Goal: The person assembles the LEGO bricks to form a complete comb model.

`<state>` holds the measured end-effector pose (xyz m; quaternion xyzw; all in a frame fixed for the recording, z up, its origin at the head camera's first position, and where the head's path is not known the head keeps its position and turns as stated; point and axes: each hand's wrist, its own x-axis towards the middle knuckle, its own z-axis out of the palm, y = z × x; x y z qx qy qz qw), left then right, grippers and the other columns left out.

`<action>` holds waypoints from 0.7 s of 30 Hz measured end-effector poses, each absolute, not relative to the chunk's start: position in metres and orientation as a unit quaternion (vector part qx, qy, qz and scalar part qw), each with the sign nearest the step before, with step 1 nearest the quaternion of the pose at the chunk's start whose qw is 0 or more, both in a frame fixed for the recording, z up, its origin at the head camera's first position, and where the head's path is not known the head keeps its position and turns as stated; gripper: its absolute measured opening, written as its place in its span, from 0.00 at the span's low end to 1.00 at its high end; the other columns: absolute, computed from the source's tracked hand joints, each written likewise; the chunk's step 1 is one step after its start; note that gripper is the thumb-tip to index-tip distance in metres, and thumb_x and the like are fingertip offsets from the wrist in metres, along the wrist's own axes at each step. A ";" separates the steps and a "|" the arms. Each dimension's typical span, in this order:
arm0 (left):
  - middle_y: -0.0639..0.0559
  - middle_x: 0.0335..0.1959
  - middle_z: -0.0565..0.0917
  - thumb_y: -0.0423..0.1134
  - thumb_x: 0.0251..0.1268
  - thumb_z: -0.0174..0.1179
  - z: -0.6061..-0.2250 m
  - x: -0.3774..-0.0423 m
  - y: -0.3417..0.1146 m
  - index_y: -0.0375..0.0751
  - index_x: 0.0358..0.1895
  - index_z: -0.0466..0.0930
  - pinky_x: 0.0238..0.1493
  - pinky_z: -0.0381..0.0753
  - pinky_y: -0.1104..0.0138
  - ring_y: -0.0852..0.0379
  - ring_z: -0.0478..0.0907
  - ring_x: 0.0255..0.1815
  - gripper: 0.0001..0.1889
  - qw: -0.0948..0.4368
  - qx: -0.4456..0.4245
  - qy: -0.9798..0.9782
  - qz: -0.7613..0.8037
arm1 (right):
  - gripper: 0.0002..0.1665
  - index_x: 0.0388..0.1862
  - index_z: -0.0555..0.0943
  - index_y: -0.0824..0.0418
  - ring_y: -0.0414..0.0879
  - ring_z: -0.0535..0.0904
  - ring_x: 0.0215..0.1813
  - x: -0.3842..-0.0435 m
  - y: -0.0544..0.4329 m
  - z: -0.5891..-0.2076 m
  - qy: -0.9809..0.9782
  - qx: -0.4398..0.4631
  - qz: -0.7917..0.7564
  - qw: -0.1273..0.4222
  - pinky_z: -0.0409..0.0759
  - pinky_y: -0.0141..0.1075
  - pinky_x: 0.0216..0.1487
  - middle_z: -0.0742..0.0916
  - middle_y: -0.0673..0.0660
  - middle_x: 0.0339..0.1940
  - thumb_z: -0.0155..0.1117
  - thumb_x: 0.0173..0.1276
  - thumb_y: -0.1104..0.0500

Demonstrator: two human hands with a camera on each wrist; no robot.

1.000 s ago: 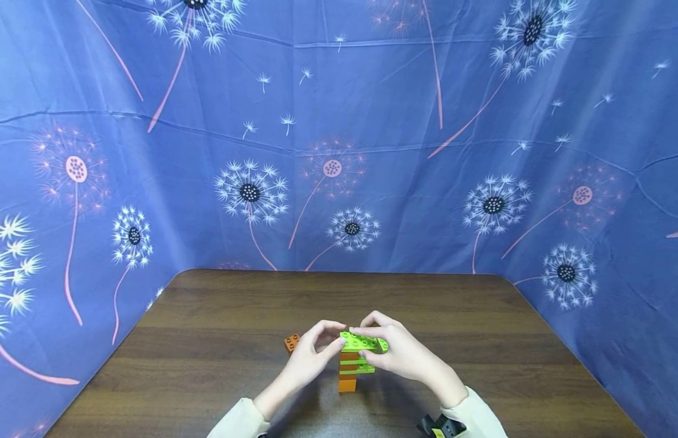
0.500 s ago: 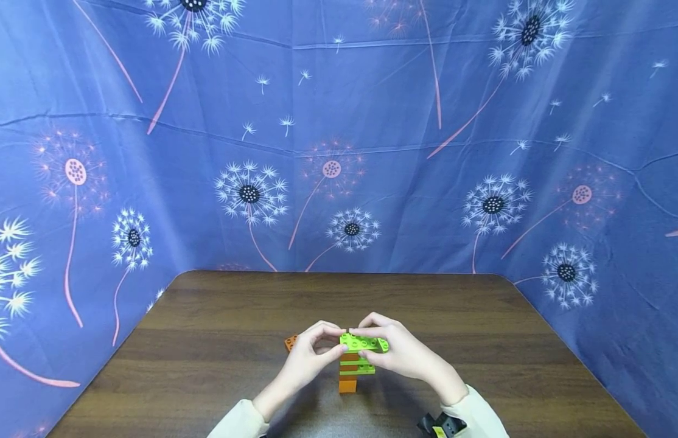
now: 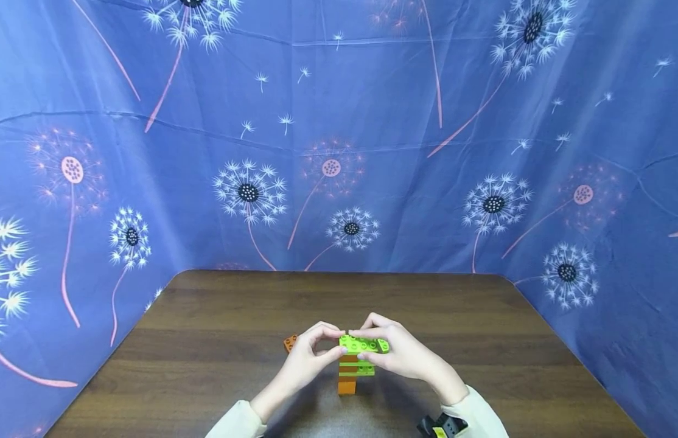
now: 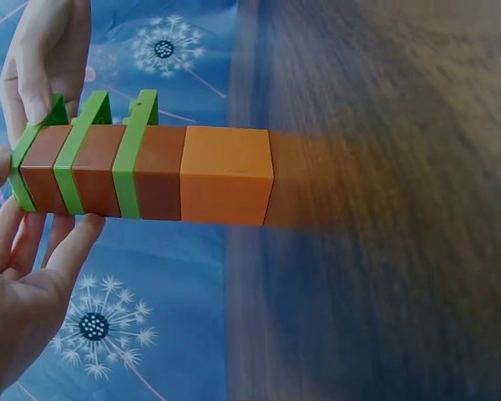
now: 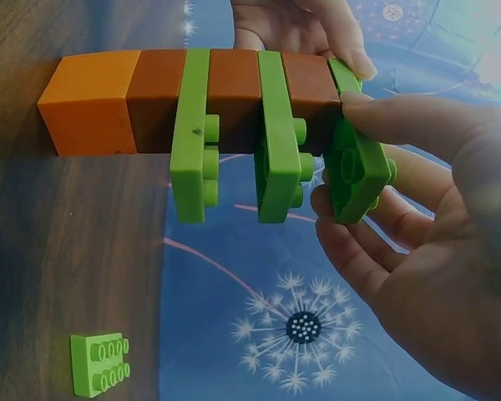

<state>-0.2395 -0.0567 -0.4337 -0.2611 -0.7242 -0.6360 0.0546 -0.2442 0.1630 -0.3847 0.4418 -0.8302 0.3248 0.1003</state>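
Note:
A tower of toy building bricks stands upright on the table, with an orange block point(image 3: 347, 387) at its foot. Above it, brown blocks point(image 4: 159, 171) alternate with thin green bricks point(image 5: 190, 142) that jut out to the right. Both hands hold the topmost green brick point(image 3: 361, 344). My left hand point(image 3: 303, 360) pinches its left end between thumb and fingers. With thumb and fingers, my right hand point(image 3: 405, 350) grips the jutting right end. In the right wrist view this top brick looks slightly tilted against the lower green ones.
A loose brown brick point(image 3: 290, 342) lies behind the left hand. On the table in the right wrist view lies a loose green brick point(image 5: 100, 364). A blue cloth point(image 3: 405, 201) with dandelion print hangs around the wooden table point(image 3: 218, 316).
The left thumb has come down slightly onto the front of the top green brick, and the left fingertips have drawn closer to it. My right hand keeps nearly the same place.

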 end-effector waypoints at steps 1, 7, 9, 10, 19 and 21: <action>0.42 0.48 0.77 0.36 0.57 0.65 -0.434 -0.240 -0.057 0.37 0.47 0.79 0.47 0.83 0.67 0.65 0.77 0.48 0.15 0.057 -0.265 -0.722 -0.637 | 0.22 0.54 0.80 0.62 0.36 0.72 0.38 -0.245 0.163 -0.384 -0.831 0.441 0.326 0.097 0.75 0.30 0.35 0.77 0.47 0.36 0.68 0.58 0.62; 0.42 0.49 0.77 0.37 0.58 0.65 -0.434 -0.240 -0.057 0.36 0.47 0.78 0.48 0.83 0.65 0.65 0.77 0.48 0.15 0.060 -0.276 -0.715 -0.640 | 0.23 0.55 0.80 0.61 0.35 0.71 0.37 -0.246 0.163 -0.384 -0.833 0.434 0.333 0.083 0.75 0.31 0.34 0.77 0.47 0.36 0.68 0.59 0.61; 0.42 0.49 0.77 0.37 0.58 0.65 -0.434 -0.241 -0.057 0.36 0.47 0.78 0.49 0.83 0.65 0.64 0.78 0.47 0.15 0.059 -0.279 -0.714 -0.640 | 0.22 0.54 0.80 0.62 0.36 0.71 0.37 -0.246 0.163 -0.384 -0.830 0.435 0.338 0.087 0.75 0.31 0.35 0.77 0.48 0.35 0.68 0.59 0.61; 0.42 0.49 0.77 0.37 0.58 0.65 -0.434 -0.241 -0.057 0.36 0.47 0.78 0.49 0.83 0.65 0.64 0.78 0.47 0.15 0.059 -0.279 -0.715 -0.639 | 0.22 0.53 0.80 0.63 0.36 0.71 0.37 -0.246 0.163 -0.384 -0.829 0.435 0.341 0.088 0.75 0.31 0.35 0.77 0.48 0.35 0.68 0.59 0.61; 0.39 0.49 0.76 0.36 0.57 0.65 -0.438 -0.243 -0.056 0.34 0.47 0.78 0.47 0.83 0.67 0.64 0.78 0.47 0.16 0.062 -0.284 -0.706 -0.646 | 0.21 0.52 0.81 0.62 0.38 0.73 0.37 -0.246 0.163 -0.384 -0.826 0.430 0.352 0.089 0.76 0.29 0.36 0.78 0.49 0.34 0.69 0.58 0.60; 0.39 0.49 0.76 0.36 0.57 0.65 -0.438 -0.243 -0.056 0.34 0.47 0.78 0.47 0.83 0.67 0.65 0.78 0.47 0.16 0.058 -0.279 -0.707 -0.647 | 0.21 0.51 0.82 0.62 0.38 0.73 0.37 -0.246 0.163 -0.384 -0.827 0.425 0.357 0.084 0.76 0.29 0.36 0.78 0.49 0.35 0.69 0.58 0.59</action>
